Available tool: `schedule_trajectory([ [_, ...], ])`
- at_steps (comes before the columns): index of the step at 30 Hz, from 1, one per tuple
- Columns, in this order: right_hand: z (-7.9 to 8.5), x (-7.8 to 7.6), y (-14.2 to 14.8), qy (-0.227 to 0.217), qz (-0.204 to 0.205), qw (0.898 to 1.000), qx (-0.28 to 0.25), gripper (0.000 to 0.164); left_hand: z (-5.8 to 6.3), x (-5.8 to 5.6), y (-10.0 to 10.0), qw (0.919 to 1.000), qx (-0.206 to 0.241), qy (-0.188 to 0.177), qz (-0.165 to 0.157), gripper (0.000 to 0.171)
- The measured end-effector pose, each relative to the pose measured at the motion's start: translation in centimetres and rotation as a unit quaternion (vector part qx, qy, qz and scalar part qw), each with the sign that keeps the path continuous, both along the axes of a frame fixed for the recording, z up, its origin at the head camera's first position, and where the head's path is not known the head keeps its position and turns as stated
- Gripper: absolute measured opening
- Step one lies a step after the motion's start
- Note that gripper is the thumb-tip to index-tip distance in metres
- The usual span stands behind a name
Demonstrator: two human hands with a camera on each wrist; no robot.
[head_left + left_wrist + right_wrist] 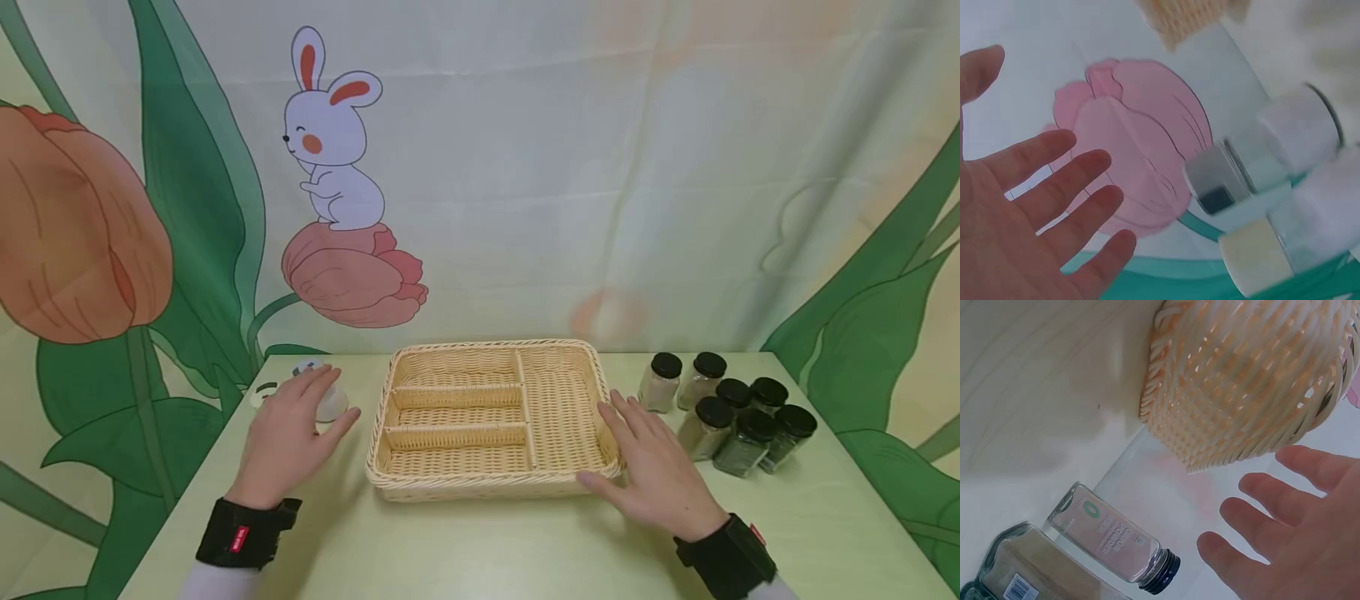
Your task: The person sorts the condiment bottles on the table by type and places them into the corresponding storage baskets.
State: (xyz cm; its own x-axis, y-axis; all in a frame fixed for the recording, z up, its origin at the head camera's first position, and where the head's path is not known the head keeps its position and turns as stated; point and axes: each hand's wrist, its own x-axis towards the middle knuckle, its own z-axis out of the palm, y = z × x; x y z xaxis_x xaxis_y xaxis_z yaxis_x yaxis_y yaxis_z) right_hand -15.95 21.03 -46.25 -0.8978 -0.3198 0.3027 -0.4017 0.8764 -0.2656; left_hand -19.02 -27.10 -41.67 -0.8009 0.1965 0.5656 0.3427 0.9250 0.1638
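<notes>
A woven basket (450,487) with several compartments sits in the middle of the table. My right hand (656,471) is spread at its right end, overlapping the rim there in the head view. From the right wrist, its straight fingertips (1216,547) show close to the basket's woven side (1241,381). My left hand (288,437), fingers extended and thumb apart, hovers by two jars at the left, partly covering them. The left wrist view shows these as a jar with a silvery cap (1213,178) and one with a cream cap (1257,256), both with whitish contents. Neither hand holds anything.
Several glass spice jars (705,429) with black lids stand grouped right of the basket. One printed jar (1110,534) appears near the right fingertips in the right wrist view. Behind the pale table (480,550) hangs a cloth (525,183) printed with a rabbit and tulips.
</notes>
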Motion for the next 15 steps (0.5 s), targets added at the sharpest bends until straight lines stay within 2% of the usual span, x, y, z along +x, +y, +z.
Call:
schedule_trajectory([
  [4, 0.2, -0.1, 0.0, 0.018, 0.002, 1.000, -0.015, 0.089, 0.0, -0.6, -1.9, 0.9987, 0.026, 0.037, 0.023, 0.059],
  [7, 0.2, -0.2, 0.1, 0.023, 0.000, 1.000, -0.019, 0.085, -0.4, -1.2, -3.2, 0.9974, 0.039, 0.050, 0.034, 0.058],
  [11, 0.2, -0.1, 0.1, 0.023, -0.002, 0.999, -0.021, 0.083, -1.3, -2.0, -5.0, 0.9960, 0.054, 0.044, 0.056, 0.058],
  [15, 0.3, -0.1, 0.1, 0.026, 0.000, 0.999, -0.022, 0.081, -2.2, -2.2, -6.4, 0.9942, 0.069, 0.019, 0.081, 0.059],
])
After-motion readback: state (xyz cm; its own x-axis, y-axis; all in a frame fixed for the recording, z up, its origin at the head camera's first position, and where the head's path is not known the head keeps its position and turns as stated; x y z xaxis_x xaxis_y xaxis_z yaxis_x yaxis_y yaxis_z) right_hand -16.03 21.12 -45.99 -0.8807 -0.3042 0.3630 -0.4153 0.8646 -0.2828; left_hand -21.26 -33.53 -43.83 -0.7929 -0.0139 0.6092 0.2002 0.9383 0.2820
